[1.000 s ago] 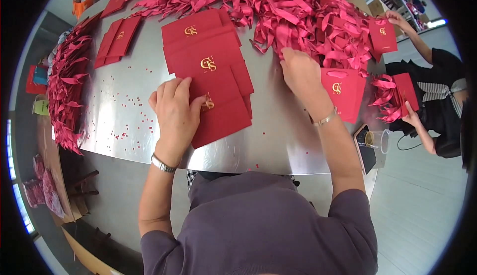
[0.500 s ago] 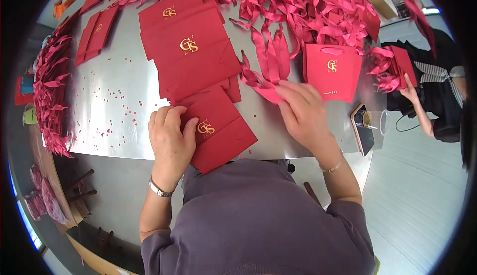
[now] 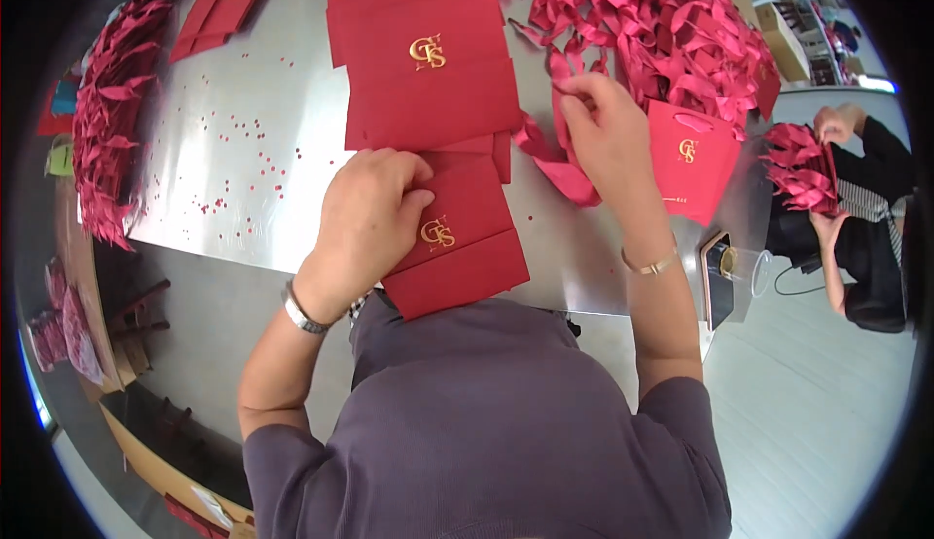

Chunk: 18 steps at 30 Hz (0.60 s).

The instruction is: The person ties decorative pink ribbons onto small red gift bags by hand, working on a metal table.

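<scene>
Farther up the table (image 3: 574,267) now, the right hand (image 3: 610,135) pinches a pink ribbon (image 3: 566,181); the left hand (image 3: 373,210) lies on the red bag (image 3: 469,237) at the near edge, whether clamped I cannot tell. I'd judge this ribbon-picking; next calls for drawing it free.

Red paper bag (image 3: 477,259) is folded flat, gold emblem (image 3: 438,232) showing, with a crease running straight across just below it. It's sitting at a bit of a slant by the near edge of the metal table (image 3: 311,91). Glossy pink ribbon (image 3: 564,179) is just to its right, all loopy and twisted.
</scene>
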Available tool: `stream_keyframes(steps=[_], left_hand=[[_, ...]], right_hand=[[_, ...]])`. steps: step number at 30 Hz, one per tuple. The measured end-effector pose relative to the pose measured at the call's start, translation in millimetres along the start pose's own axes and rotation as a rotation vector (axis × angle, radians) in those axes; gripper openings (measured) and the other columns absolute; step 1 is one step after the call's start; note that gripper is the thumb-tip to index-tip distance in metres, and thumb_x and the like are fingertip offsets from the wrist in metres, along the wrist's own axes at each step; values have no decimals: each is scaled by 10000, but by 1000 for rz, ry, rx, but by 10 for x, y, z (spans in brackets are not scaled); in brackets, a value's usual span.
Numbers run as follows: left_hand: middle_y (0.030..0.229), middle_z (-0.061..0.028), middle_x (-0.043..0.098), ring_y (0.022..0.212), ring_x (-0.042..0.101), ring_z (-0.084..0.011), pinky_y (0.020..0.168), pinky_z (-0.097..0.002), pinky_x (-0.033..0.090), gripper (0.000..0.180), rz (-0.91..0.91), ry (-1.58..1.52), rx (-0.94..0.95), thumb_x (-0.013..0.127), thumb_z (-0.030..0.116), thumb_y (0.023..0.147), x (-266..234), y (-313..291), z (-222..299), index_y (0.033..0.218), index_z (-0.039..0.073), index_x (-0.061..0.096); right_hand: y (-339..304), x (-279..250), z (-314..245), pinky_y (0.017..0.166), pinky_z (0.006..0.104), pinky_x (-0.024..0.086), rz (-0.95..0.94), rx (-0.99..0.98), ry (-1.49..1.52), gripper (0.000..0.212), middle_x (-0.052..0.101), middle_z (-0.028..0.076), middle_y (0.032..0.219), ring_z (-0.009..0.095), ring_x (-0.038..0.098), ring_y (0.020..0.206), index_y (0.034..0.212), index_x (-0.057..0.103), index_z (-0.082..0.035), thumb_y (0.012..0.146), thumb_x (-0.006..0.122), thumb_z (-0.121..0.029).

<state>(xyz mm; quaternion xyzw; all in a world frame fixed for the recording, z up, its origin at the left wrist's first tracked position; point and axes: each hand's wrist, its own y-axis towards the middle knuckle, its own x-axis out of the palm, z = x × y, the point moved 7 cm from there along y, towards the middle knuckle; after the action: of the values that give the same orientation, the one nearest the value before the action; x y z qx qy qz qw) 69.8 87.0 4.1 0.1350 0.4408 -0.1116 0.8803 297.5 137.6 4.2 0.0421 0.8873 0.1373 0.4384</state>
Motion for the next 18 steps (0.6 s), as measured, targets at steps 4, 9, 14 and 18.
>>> stream_keyframes(steps=[4, 9, 14, 18], left_hand=[[798, -113, 635, 767, 601, -253, 698, -360, 478, 127, -184, -234, -139, 666, 23, 792, 18, 9, -114, 911, 0, 632], [869, -173, 667, 822, 638, -322, 726, -401, 495, 161, -322, -491, -315, 660, 98, 788, 107, -35, -102, 912, -4, 657], [843, -167, 674, 806, 646, -321, 726, -392, 506, 196, -215, -459, -181, 683, 112, 784, 156, -106, -158, 948, 5, 677], [820, -156, 676, 788, 654, -322, 714, -390, 512, 211, -175, -509, -261, 697, 127, 782, 235, -189, -256, 965, 23, 687]], right_hand=[[-495, 61, -296, 643, 230, 463, -238, 249, 500, 142, 615, 3, 806, 80, 561, 739, 1052, 577, 7, 939, 567, -78], [-776, 312, -725, 610, 282, 471, -216, 17, 423, 77, 638, 104, 761, 146, 607, 667, 910, 655, -1, 879, 648, -72], [-769, 374, -773, 565, 294, 464, -132, -90, 283, 60, 641, 94, 709, 162, 603, 614, 882, 652, -6, 855, 666, -58], [-755, 430, -790, 553, 299, 464, -188, -45, 268, 54, 642, 92, 699, 168, 605, 599, 862, 648, -7, 845, 670, -53]])
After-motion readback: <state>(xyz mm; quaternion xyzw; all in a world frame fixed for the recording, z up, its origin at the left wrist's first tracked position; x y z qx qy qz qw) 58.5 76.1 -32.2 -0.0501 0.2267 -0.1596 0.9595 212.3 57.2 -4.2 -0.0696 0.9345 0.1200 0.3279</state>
